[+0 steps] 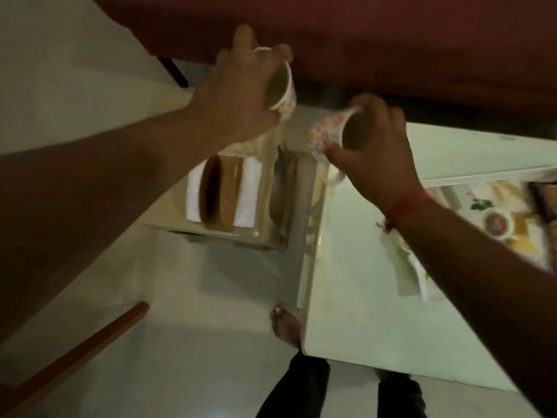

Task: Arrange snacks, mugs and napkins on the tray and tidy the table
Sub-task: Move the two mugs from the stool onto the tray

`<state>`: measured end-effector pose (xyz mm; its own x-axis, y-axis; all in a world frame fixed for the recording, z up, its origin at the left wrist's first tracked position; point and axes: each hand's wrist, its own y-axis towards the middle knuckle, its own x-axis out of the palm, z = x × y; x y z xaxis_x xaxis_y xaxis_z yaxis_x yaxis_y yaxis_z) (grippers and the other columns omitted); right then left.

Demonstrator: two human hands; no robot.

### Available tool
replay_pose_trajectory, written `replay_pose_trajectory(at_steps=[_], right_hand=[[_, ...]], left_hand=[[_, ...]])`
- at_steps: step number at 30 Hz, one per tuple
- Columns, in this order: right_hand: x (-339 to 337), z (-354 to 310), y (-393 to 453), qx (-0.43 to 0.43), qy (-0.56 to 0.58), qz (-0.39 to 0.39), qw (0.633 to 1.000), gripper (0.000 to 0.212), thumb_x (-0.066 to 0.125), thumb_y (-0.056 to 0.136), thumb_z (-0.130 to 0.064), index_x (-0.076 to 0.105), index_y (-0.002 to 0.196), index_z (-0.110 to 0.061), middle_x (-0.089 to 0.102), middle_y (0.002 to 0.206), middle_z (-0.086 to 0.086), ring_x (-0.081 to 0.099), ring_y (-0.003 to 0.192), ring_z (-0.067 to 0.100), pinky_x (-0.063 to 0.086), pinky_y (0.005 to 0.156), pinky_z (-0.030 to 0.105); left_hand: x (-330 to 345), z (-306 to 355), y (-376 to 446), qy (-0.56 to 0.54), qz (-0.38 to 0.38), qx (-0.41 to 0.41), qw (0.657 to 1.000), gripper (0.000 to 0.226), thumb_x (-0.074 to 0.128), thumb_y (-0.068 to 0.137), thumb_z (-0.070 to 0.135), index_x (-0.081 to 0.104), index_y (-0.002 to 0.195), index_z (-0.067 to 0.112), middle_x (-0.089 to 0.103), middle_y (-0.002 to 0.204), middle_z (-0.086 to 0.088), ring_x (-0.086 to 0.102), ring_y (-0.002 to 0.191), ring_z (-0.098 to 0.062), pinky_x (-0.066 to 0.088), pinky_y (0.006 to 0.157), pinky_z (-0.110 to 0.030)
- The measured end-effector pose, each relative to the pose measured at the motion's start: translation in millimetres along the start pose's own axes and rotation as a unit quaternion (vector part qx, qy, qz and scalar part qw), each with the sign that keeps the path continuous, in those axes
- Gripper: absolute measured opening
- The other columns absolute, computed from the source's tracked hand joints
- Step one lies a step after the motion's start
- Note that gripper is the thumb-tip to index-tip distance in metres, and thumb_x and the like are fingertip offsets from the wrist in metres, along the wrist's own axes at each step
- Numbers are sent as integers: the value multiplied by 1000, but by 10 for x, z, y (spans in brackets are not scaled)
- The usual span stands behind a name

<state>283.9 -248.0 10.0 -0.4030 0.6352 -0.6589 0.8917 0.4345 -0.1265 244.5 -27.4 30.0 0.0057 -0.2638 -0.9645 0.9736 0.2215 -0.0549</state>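
My left hand (238, 95) grips a white paper cup with a red pattern (283, 86), held up and tilted, its mouth facing me. My right hand (376, 152) holds a second patterned cup (337, 131), also tipped on its side. Both cups hang in the air above a pale tray (168, 209) that stands on the floor beside the white table (361, 282). On the tray lie white napkins (250, 191) with a brown holder (220, 194) across them. The cups look empty, though the frame is blurred.
A dark red sofa (361, 40) fills the top. The table's right side holds snack packets (506, 224) and a flat wrapper (413, 270). My bare foot (286, 327) and dark trouser legs stand at the table's near edge. A brown stick (84, 348) lies on the floor, lower left.
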Motion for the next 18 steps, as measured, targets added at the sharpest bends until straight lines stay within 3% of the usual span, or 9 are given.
replay_pose_trajectory(at_steps=[3, 5, 8, 13, 18], right_hand=[[-520, 556, -439, 119, -6, 7, 993, 71, 81, 76, -31, 44, 136, -25, 40, 135, 6, 46, 111, 15, 37, 77, 5], [-806, 917, -665, 169, -19, 13, 985, 69, 81, 77, -26, 44, 136, -24, 39, 132, 7, 46, 113, 22, 39, 74, 7], [-1127, 1434, -889, 211, -46, 26, 976, 75, 82, 74, -23, 43, 137, -21, 39, 136, 13, 46, 120, 29, 38, 87, 22], [-1555, 2159, -1117, 257, -45, 23, 965, 78, 80, 71, -21, 40, 138, -20, 37, 134, 16, 51, 112, 40, 46, 99, 45], [-1837, 2649, -1186, 270, -46, 1, 962, 84, 79, 71, -18, 36, 143, -16, 36, 135, 19, 47, 115, 40, 44, 103, 44]], left_hand=[[89, 841, 83, -14, -27, 70, 997, 81, 80, 71, 33, 37, 140, 34, 33, 139, -13, 49, 115, -35, 51, 93, -45], [217, 1412, 132, -21, -40, 100, 994, 82, 80, 72, 33, 35, 140, 35, 32, 141, -11, 48, 118, -33, 52, 93, -44], [488, 2163, 188, -30, -71, 132, 988, 80, 79, 75, 33, 35, 141, 34, 29, 143, -11, 46, 120, -33, 54, 91, -45], [996, 3242, 251, -20, -136, 145, 980, 77, 76, 76, 25, 36, 141, 34, 27, 145, -12, 45, 121, -39, 55, 84, -48], [1474, 3896, 313, -9, -183, 143, 973, 71, 77, 78, 34, 37, 137, 34, 31, 137, -12, 49, 113, -37, 55, 86, -50]])
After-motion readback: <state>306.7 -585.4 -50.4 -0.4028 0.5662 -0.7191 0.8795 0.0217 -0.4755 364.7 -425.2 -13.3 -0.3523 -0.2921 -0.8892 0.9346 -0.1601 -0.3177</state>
